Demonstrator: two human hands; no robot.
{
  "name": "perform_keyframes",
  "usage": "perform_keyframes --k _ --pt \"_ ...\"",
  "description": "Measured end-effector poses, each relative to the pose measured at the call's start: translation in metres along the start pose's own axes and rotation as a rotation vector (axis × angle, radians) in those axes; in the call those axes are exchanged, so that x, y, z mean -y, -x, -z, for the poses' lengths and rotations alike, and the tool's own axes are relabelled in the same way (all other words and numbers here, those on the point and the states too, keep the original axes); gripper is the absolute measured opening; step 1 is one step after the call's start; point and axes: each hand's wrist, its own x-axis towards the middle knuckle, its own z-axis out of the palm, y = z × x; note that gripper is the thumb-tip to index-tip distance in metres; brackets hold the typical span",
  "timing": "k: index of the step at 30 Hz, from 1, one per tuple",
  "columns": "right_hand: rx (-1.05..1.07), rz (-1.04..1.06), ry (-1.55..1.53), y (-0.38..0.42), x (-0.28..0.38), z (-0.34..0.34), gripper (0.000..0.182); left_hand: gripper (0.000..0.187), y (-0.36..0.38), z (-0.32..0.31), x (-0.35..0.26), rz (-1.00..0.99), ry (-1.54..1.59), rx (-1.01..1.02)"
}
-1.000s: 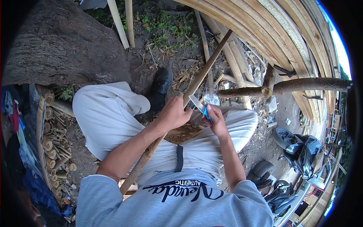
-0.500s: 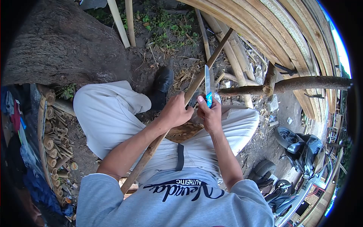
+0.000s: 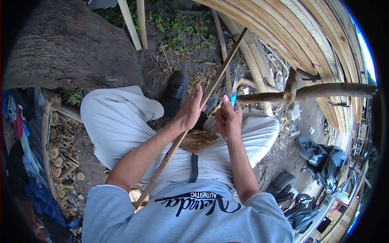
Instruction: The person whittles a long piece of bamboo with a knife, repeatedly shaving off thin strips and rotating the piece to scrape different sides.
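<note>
A long, narrow wooden strip (image 3: 225,65) slants from my lap up toward the stacked slats. My left hand (image 3: 189,113) is around its middle, thumb raised along it and some fingers hidden behind the wood. Just to the right, my right hand (image 3: 230,121) is closed on a knife (image 3: 233,99) with a blue patterned handle. The blade points up and away from me, close beside the strip but apart from it. A thin pale line, perhaps a fibre, crosses between the two hands.
A thick tree trunk (image 3: 69,48) lies at upper left. Stacked long slats (image 3: 291,32) curve across upper right, near a horizontal branch pole (image 3: 324,90). Cut bamboo pieces (image 3: 54,152) are piled at left. A motorbike (image 3: 324,160) stands at right.
The strip has turned to show its narrower edge. My left fingers have loosened and the thumb lifted. My right hand has moved slightly right and toward me, tilting the knife rightward.
</note>
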Motion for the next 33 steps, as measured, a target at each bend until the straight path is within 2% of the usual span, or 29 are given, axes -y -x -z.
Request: perform_keyframes --k 1,3,8,11,12,14,15,16,18,19,21,22,23,24,26,30,33 --pt "0.000 0.001 -0.003 0.000 0.000 -0.003 0.025 0.085 -0.001 -0.001 -0.002 0.000 -0.003 0.001" --pt "0.054 0.005 0.115 0.002 -0.002 -0.008 0.025 0.107 -0.001 -0.005 -0.007 -0.021 0.021 -0.013" --pt "-0.035 0.051 0.166 0.001 -0.008 -0.023 0.020 0.112 -0.007 -0.004 0.000 -0.035 -0.001 -0.041" --pt "0.280 -0.100 0.184 0.012 0.010 -0.017 0.018 0.120 -0.019 0.006 0.016 0.029 0.121 -0.016" --pt "0.286 -0.104 0.186 0.013 0.015 -0.005 0.018 0.124 -0.023 0.009 0.019 0.086 0.220 -0.007" --pt "0.891 0.047 0.404 0.010 0.024 0.024 0.019 0.132 -0.016 0.010 -0.004 0.075 0.259 0.014" --pt "1.073 0.251 0.441 0.002 0.033 0.029 0.024 0.133 -0.015 0.010 -0.010 0.077 0.259 0.012" --pt "1.079 0.246 0.441 -0.002 0.036 0.030 0.024 0.134 -0.014 0.011 -0.012 0.078 0.261 0.007" --pt "0.070 0.004 0.221 -0.007 0.046 0.028 0.029 0.135 -0.016 0.012 -0.009 0.063 0.279 0.028" --pt "0.070 0.007 0.218 -0.014 0.043 0.029 0.029 0.131 -0.015 0.012 -0.012 0.056 0.330 0.046" --pt "-0.233 0.126 0.628 -0.035 0.032 0.033 0.042 0.127 -0.018 0.013 -0.016 0.046 0.375 0.066" --pt "-0.233 0.126 0.622 -0.040 0.029 0.029 0.042 0.124 -0.022 0.016 -0.015 0.064 0.467 0.160" --pt "-0.147 0.021 0.436 -0.044 0.024 0.023 0.044 0.121 -0.024 0.019 -0.014 0.086 0.558 0.254" --pt "-0.062 -0.083 0.247 -0.047 0.018 0.015 0.045 0.121 -0.025 0.021 -0.012 0.093 0.549 0.255" --pt "-0.067 -0.095 0.219 -0.057 0.012 -0.007 0.040 0.106 -0.029 0.025 -0.010 0.130 0.567 0.373" --pt "-0.102 -0.088 0.147 -0.084 -0.002 -0.011 0.028 0.097 -0.035 0.033 -0.010 0.142 0.492 0.377" --pt "0.030 -0.243 0.037 -0.103 -0.012 0.002 0.024 0.092 -0.033 0.032 -0.014 0.181 0.323 0.345"
